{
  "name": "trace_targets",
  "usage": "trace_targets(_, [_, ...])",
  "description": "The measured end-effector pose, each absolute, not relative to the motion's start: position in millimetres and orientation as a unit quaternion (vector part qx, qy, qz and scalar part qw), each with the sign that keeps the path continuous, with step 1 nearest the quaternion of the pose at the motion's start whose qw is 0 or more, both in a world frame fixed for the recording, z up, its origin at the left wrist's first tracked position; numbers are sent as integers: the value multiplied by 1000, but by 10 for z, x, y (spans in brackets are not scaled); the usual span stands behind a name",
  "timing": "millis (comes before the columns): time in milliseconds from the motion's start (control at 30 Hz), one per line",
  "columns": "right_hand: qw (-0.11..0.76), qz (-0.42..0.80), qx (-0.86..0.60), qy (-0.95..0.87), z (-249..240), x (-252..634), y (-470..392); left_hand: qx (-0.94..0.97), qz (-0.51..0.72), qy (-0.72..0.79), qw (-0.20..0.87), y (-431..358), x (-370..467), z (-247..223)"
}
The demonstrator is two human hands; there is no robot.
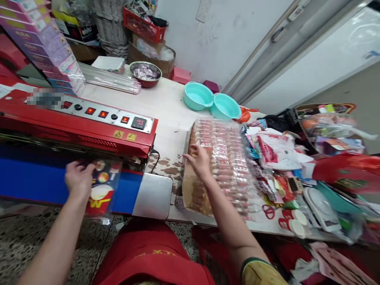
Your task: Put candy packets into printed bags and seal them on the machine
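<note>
My left hand [78,178] is closed on the upper left edge of a clear plastic pouch [102,190] with a colourful printed picture, over the blue conveyor belt [127,193] of a red band sealing machine [118,138]. The pouch's lower end hangs past the belt's front edge. Over the left part of a cardboard box [187,190] reaches my right hand [199,161], thumb and fingers apart and nothing visible in them. Rows of clear-wrapped packs [228,158] fill the box's right side. Brownish pieces [200,200] lie in its left part, and my forearm hides some of them.
Two turquoise basins [198,95] and a metal bowl of small sachets [145,73] stand farther back. Stacked boxes [56,47] rise behind the sealer. Red scissors [268,211], paper cups [292,226] and loose packaging [273,148] crowd the right side. A metal plate [152,196] extends from the belt's end.
</note>
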State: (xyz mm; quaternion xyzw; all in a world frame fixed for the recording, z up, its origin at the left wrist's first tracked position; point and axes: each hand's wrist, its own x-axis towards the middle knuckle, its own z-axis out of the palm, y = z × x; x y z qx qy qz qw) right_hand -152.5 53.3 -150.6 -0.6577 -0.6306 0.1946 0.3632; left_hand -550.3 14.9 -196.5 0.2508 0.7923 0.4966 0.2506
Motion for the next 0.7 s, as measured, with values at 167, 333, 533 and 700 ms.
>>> trace_targets(167, [149, -32, -707, -690, -1382, -373, 919, 417, 453, 787, 35, -93, -5302, -1884])
trace_targets(333, [84, 15, -608, -789, -1343, -237, 1131, 556, 447, 693, 105, -324, -4722, -1871])
trace_targets(533, [275, 116, -485, -822, -473, -667, 737, 598, 445, 606, 278, -496, -4157, -1609])
trace_targets(700, [370, 162, -483, -777, 132, -1118, 239, 549, 505, 483, 458, -286, -3738, -1052])
